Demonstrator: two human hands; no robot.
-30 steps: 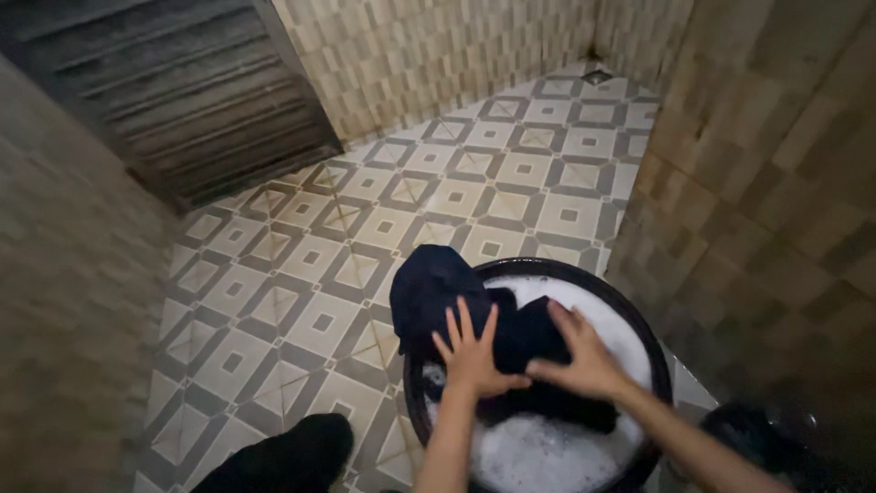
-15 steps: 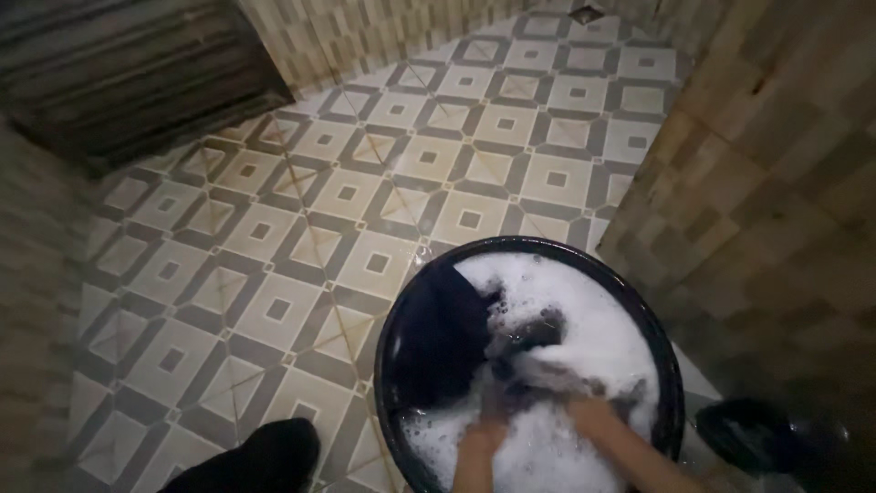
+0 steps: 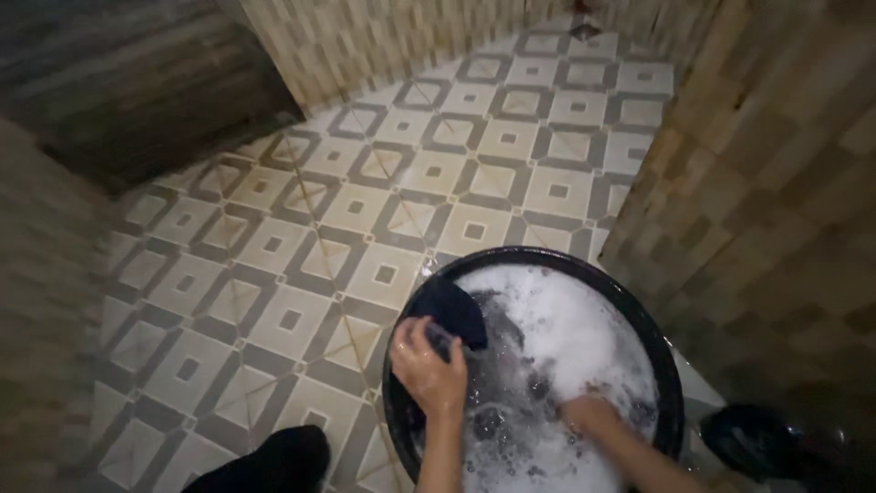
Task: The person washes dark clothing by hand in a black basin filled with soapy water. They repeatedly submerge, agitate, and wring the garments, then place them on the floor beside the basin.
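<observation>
A round black basin [image 3: 671, 365] full of white soapy foam stands on the tiled floor at the lower right. A dark blue cloth [image 3: 453, 310] lies over the basin's left rim, partly sunk in the suds. My left hand [image 3: 427, 365] grips the cloth at the rim. My right hand [image 3: 589, 413] is pushed down into the foamy water; its fingers are hidden, so what it holds cannot be seen.
Patterned grey and cream floor tiles [image 3: 365, 210] stretch away ahead. A tiled wall [image 3: 776, 183] rises close on the right, a dark ribbed door [image 3: 137, 82] stands at the far left. A dark object [image 3: 753, 438] lies right of the basin; my dark-clothed knee [image 3: 274, 461] is at the bottom.
The cloth, earlier spread over the rim under both hands, has been pushed down into the suds. My right hand has sunk into the foam, and the view has tilted down.
</observation>
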